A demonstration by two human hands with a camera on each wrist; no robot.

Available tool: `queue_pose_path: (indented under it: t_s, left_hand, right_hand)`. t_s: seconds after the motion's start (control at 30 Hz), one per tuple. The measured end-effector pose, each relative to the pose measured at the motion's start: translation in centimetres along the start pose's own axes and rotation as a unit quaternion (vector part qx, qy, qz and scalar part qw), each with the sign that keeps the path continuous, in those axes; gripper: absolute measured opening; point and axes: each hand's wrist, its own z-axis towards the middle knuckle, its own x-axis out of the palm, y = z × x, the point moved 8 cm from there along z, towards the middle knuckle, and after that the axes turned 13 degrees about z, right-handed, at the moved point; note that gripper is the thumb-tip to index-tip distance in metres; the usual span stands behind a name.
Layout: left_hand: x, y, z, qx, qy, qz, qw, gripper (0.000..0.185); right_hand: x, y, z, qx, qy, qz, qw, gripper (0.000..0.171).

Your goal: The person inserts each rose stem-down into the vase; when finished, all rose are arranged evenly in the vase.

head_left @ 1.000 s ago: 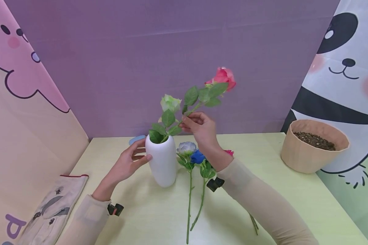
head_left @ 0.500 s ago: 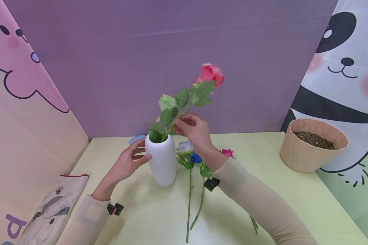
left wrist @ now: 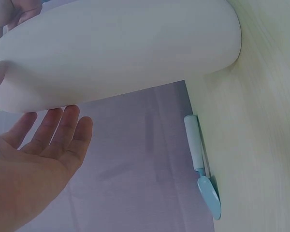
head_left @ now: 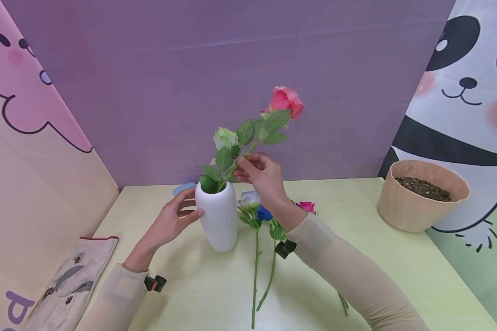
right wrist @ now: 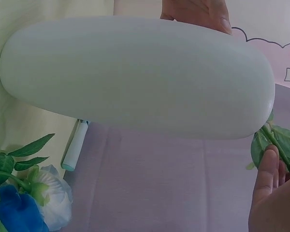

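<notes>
Your left hand (head_left: 171,220) rests flat-fingered against the white vase (head_left: 217,216). Your right hand (head_left: 258,172) pinches the pink rose (head_left: 286,100) by its stem, stem end in the vase.

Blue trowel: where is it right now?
In the head view the blue trowel lies on the table against the back wall, just behind and left of the white vase.

On the pale yellow-green tabletop (head_left: 397,257) lie three loose artificial flowers (head_left: 257,216), a tan paper pot of dark soil (head_left: 422,195) stands at the right, a grey patterned fabric glove (head_left: 70,280) lies at left, and a light-blue trowel (left wrist: 203,169) rests by the purple backdrop (head_left: 157,82).
</notes>
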Motion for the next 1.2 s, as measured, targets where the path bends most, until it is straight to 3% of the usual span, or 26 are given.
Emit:
queue_pose_path:
  t_s: [0.57, 0.97, 1.2]
  left_hand:
    - [0.0, 0.0, 0.0, 0.000, 0.000, 0.001, 1.0000, 0.068]
    - [-0.1, 0.1, 0.1, 0.003, -0.002, 0.004, 1.0000, 0.067]
    - [0.0, -0.1, 0.1, 0.007, -0.005, -0.003, 1.0000, 0.066]
  right_hand:
    - [1.1, -1.1, -0.2, 0.014, 0.051, -0.042, 0.998, 0.024]
    - [1.3, -0.9, -0.4, 0.003, 0.045, -0.031, 0.999, 0.026]
    - [1.4, -1.0, 0.0, 0.003, 0.038, -0.053, 0.998, 0.024]
